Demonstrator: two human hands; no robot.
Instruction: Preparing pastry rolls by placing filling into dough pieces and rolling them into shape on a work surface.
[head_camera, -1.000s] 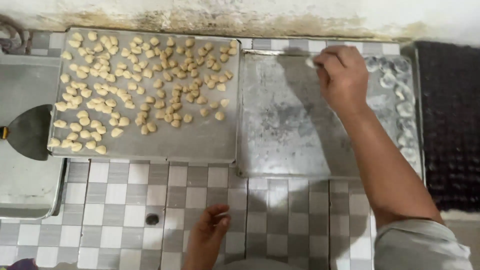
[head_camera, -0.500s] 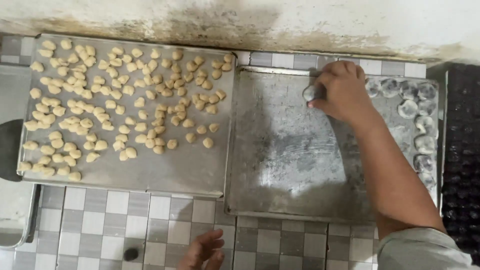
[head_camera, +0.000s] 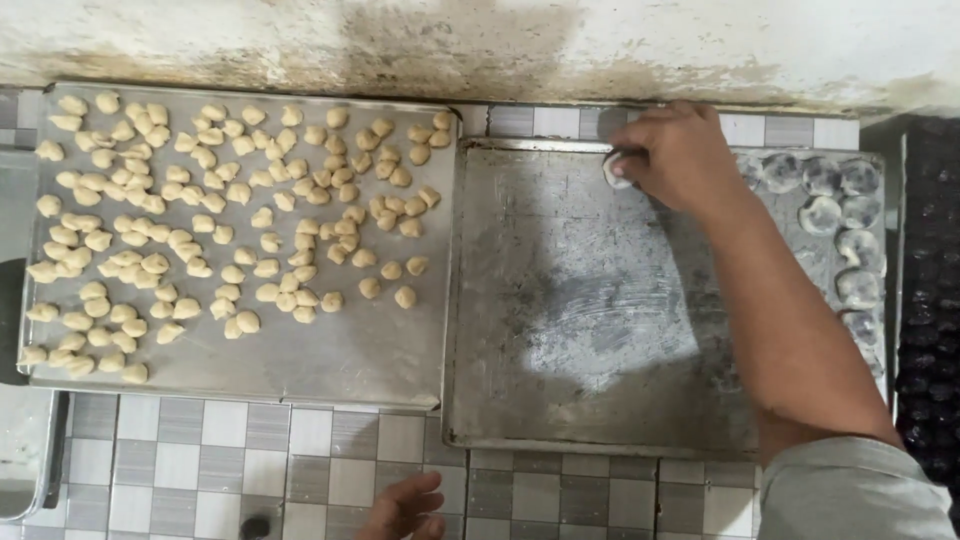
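At the near edge of the checkered tiled floor (head_camera: 300, 460), the left hand (head_camera: 405, 505) rests low in view with fingers loosely spread, holding nothing. Just beyond it lie two metal trays edge to edge. The right-hand tray (head_camera: 580, 330) is mostly bare, its surface smeared. At its far edge, near the middle, the right hand (head_camera: 680, 155) pinches a single flattened dough piece (head_camera: 613, 170) between fingertips and thumb, closed on it just above or against the metal; which one cannot be told.

That piece looks soft, light and slightly tacky. It would likely dent or stretch under a hard squeeze, so a gentle hold at its rim seems wisest.

Along the right side of the same tray, seven or so shaped rounds (head_camera: 840, 215) lie in a curved column, partly hidden by the forearm. The left tray (head_camera: 330, 370) carries well over a hundred small pale dough lumps (head_camera: 200, 230), too crowded to count exactly. Beyond both trays stands a stained wall (head_camera: 480, 40).
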